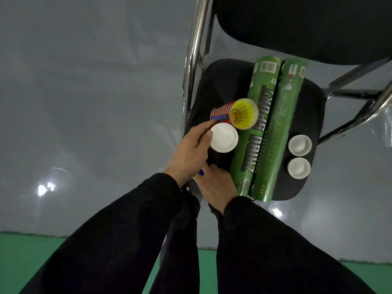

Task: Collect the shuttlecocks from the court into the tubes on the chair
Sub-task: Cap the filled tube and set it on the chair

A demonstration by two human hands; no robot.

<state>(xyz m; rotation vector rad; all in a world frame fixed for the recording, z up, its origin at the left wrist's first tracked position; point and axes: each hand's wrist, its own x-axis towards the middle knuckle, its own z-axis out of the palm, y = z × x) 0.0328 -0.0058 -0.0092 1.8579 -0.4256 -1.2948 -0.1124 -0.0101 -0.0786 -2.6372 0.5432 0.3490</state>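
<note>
Two green shuttlecock tubes lie side by side along the black chair seat. Left of them sits a shorter red patterned tube, with a yellow shuttlecock filling its open mouth. My left hand pinches a white round cap just below that mouth, and its forefinger reaches the red tube. At the seat's front edge my right hand curls its fingers downward. A small blue piece shows beside it, and what the hand holds is hidden.
Two more white caps lie on the right side of the seat. The chair's chrome frame rises at the left and its black backrest fills the top. The floor is grey around the chair and green near my legs.
</note>
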